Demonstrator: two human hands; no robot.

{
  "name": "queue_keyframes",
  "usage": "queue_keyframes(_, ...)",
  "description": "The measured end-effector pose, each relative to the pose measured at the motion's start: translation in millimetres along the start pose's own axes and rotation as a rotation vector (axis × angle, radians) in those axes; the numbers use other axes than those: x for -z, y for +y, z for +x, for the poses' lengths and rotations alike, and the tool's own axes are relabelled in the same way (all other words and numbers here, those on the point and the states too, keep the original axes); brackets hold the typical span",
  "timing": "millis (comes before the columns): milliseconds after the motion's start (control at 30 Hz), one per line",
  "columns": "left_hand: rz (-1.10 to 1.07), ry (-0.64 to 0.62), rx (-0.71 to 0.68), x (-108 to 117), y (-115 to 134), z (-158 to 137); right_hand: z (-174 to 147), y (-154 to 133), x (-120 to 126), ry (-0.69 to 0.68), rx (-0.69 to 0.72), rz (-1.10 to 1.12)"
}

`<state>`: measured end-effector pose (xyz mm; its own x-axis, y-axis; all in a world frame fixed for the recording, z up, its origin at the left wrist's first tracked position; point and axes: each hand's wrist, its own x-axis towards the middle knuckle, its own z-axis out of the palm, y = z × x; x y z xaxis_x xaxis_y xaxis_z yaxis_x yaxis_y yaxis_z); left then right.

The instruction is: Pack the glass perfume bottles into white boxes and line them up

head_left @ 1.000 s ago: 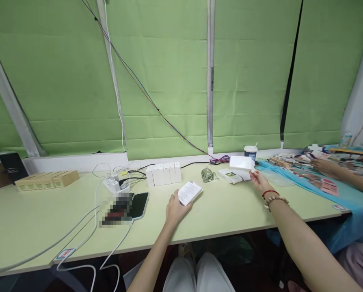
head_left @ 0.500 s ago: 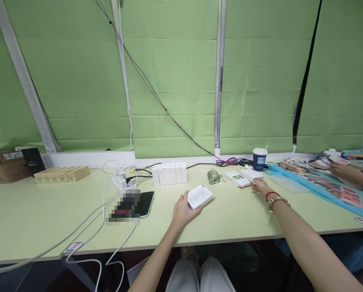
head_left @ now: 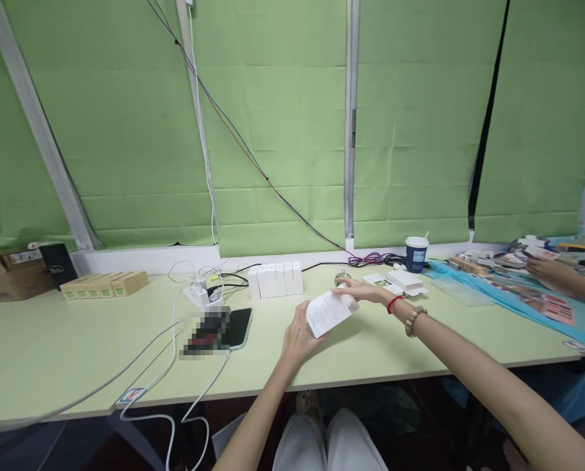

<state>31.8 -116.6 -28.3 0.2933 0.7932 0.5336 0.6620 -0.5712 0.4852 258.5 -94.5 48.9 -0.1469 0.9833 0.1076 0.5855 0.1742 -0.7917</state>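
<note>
My left hand point(head_left: 298, 338) is closed around a small white box point(head_left: 330, 313) with fine print on its face, tilted just above the table's front part. My right hand point(head_left: 364, 290), with a red cord and a beaded bracelet at the wrist, has its fingers on the far right end of the same box. Whether that end is open cannot be made out. Behind the right fingers, a small greenish coiled bundle point(head_left: 342, 277) is mostly hidden. Beyond that hand lie a white box with a green picture point(head_left: 378, 281) and another white box point(head_left: 406, 282) with a raised flap.
A row of several white boxes point(head_left: 275, 281) stands at the back. Left are a phone point(head_left: 238, 328), a power strip point(head_left: 197, 294), trailing white cables and tan boxes point(head_left: 106, 284). A paper cup point(head_left: 416, 254) stands back right. Another person's hand point(head_left: 550, 271) is at the far right.
My right hand has moved left from the white boxes near the cup to the box in my left hand. That box is now tilted up more, and a flap shows on the box left behind.
</note>
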Motion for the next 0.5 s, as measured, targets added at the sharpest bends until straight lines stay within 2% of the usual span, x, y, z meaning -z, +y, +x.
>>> queue_keyframes(100,0.059,0.047,0.07,-2,-2,1,1,-25,-15,-0.063,0.078,-0.021)
queue_keyframes(200,0.118,0.043,0.115,-6,-7,3,3,-34,-9,-0.126,0.163,-0.156)
queue_keyframes(300,0.159,0.04,0.115,-11,-13,7,1,-28,13,-0.181,0.141,-0.269)
queue_keyframes(433,0.27,0.067,0.124,-18,-22,10,-8,-10,58,-0.43,-0.091,-0.324)
queue_keyframes(500,0.345,0.07,0.153,-20,-23,11,-12,-1,83,-0.41,-0.122,-0.393)
